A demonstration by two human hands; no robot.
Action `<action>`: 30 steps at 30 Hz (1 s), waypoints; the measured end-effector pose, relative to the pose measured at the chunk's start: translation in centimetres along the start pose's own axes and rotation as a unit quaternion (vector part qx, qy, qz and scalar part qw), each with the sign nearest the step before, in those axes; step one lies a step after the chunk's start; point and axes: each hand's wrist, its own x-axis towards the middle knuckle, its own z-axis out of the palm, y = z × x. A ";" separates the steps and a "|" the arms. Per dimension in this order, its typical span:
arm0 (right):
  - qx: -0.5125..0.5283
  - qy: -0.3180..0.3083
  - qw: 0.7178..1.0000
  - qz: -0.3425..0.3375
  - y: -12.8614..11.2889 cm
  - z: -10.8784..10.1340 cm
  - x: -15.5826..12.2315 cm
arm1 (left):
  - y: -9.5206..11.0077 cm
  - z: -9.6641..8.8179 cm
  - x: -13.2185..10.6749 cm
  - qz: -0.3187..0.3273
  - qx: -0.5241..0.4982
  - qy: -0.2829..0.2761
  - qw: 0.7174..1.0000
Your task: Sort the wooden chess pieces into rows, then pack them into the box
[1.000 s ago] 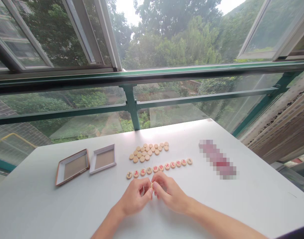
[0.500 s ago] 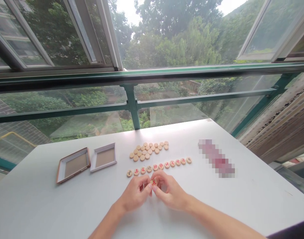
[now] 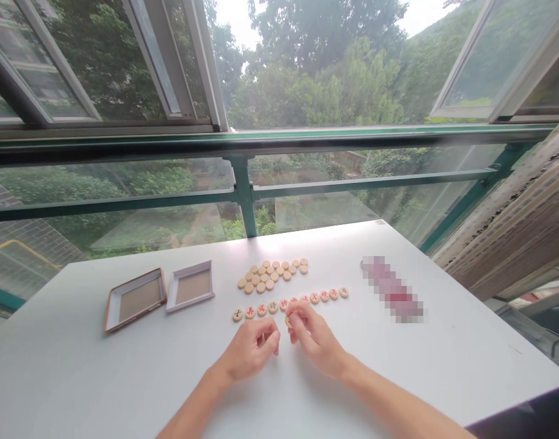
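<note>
In the head view, your right hand (image 3: 318, 341) grasped a round pale wooden piece (image 3: 288, 321) between thumb and fingers, just on your side of a row of round wooden pieces with red and black characters (image 3: 273, 306). Your left hand (image 3: 247, 350) was released, its fingers loosely curled near the right. A cluster of plain pale discs (image 3: 263, 278) lay closer to the far edge of the white table (image 3: 100, 378); two shallow rectangular trays, brown-edged (image 3: 135, 300) and white (image 3: 190, 286), lay toward its far left corner.
</note>
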 end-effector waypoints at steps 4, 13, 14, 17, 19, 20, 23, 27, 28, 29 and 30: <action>-0.017 0.076 0.997 -0.020 -0.7 -1.4 0.0 | 0.1 0.0 0.0 -0.003 0.015 0.002 1.000; -0.145 0.190 0.969 0.068 -1.7 -9.7 -1.8 | 0.4 0.0 -0.2 0.006 0.031 0.010 0.999; -0.167 0.181 0.965 0.088 -1.4 -10.8 -2.1 | 0.4 0.0 -0.2 0.009 0.033 0.010 0.999; -0.238 0.168 0.947 0.133 -0.6 -13.3 -3.0 | 0.5 0.1 -0.2 0.013 0.039 0.012 0.999; -0.272 0.162 0.936 0.152 -0.1 -14.2 -3.3 | 0.5 0.1 -0.2 0.014 0.042 0.014 0.999; -0.282 0.155 0.934 0.156 0.1 -14.4 -3.3 | 0.4 0.1 -0.2 0.014 0.043 0.014 0.999; -0.304 0.138 0.929 0.158 0.2 -14.2 -3.1 | 0.3 0.1 -0.1 0.017 0.046 0.018 0.999; -0.333 0.154 0.919 0.143 0.1 -13.2 -2.8 | 0.1 0.2 -0.1 0.021 0.056 0.024 0.998; -0.339 0.162 0.916 0.137 0.2 -13.0 -2.8 | 0.1 0.2 -0.1 0.022 0.058 0.025 0.998; -0.345 0.172 0.913 0.131 0.4 -12.8 -2.8 | 0.1 0.3 -0.1 0.024 0.061 0.026 0.997; -0.353 0.183 0.909 0.125 0.6 -12.7 -2.8 | 0.0 0.3 -0.1 0.026 0.063 0.025 0.997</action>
